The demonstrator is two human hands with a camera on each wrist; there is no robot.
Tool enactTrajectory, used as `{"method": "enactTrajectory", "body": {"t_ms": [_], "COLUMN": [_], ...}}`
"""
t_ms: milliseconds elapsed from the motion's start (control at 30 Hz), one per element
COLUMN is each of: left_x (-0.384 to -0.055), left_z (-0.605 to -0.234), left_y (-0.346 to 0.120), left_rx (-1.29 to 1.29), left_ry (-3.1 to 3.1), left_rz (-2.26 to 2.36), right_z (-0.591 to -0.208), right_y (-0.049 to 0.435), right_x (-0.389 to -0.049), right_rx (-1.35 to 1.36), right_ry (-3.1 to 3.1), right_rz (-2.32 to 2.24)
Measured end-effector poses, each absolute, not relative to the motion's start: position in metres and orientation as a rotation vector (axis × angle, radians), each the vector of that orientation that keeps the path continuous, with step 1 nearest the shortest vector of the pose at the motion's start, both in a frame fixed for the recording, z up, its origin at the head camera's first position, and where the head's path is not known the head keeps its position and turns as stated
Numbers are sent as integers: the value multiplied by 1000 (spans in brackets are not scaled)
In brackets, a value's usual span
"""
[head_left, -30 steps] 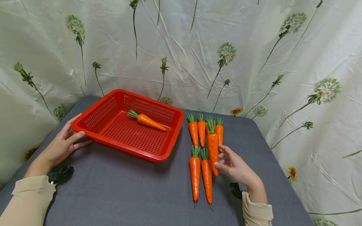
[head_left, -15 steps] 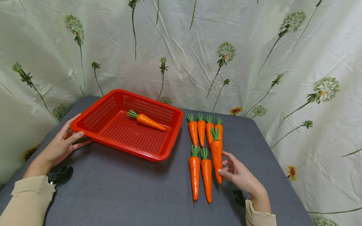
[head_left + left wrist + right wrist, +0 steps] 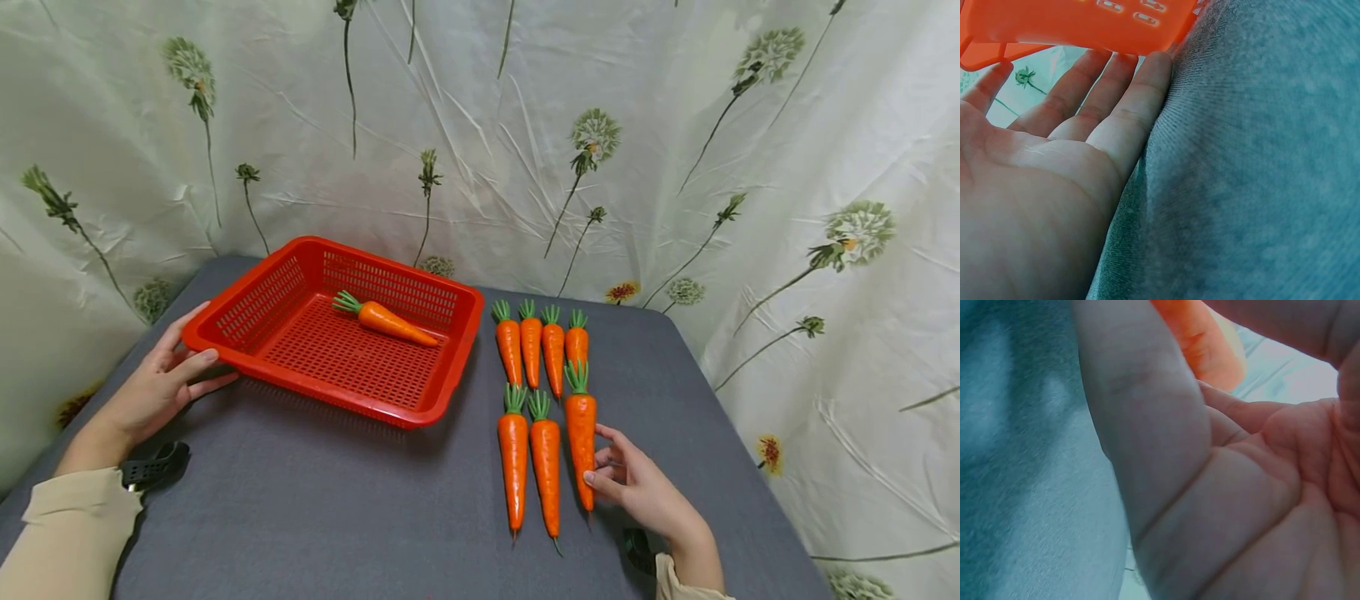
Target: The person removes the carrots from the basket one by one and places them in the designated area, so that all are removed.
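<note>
The left hand (image 3: 153,385) is at the near left corner of a red plastic basket (image 3: 330,392), its thumb at the rim. In the left wrist view its fingers (image 3: 1125,119) reach out fairly straight and touch the basket's outer side. One orange carrot (image 3: 390,322) with a green top lies inside. On the right, the right hand (image 3: 637,483) pinches another carrot (image 3: 581,425) near its lower end, thumb in front and fingers behind. That carrot's green top overlaps the tip of a carrot (image 3: 577,343) behind it. The right wrist view shows only part of the held carrot (image 3: 1210,350).
A back row of carrots (image 3: 531,342) lies on the grey table (image 3: 337,508), tops pointing away. In front of it, two more carrots (image 3: 513,467) lie side by side, left of the held one. A flower-printed curtain (image 3: 480,167) hangs behind the table.
The right hand has drawn its carrot toward the person and slightly right, from over the back row to beside the two front carrots. The left hand and basket stay in place.
</note>
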State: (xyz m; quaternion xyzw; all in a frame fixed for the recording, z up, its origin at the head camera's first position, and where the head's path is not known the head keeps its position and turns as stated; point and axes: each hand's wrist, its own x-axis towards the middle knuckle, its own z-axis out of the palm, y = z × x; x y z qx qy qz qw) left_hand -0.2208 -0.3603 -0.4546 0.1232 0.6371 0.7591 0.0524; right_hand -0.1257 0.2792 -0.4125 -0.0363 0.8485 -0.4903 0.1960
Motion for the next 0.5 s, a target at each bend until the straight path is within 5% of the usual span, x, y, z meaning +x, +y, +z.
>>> {"method": "enactTrajectory", "body": {"t_ms": [500], "left_x": [-222], "left_z": [-455], "left_y": [-361], "left_rx": [394], "left_ry": [1924], "left_rz": [2312], "right_z": [-425], "right_y": [279], "right_x": [-114], "right_rx": [-15], "right_ry": [2240], "right_rz": [-1449]}}
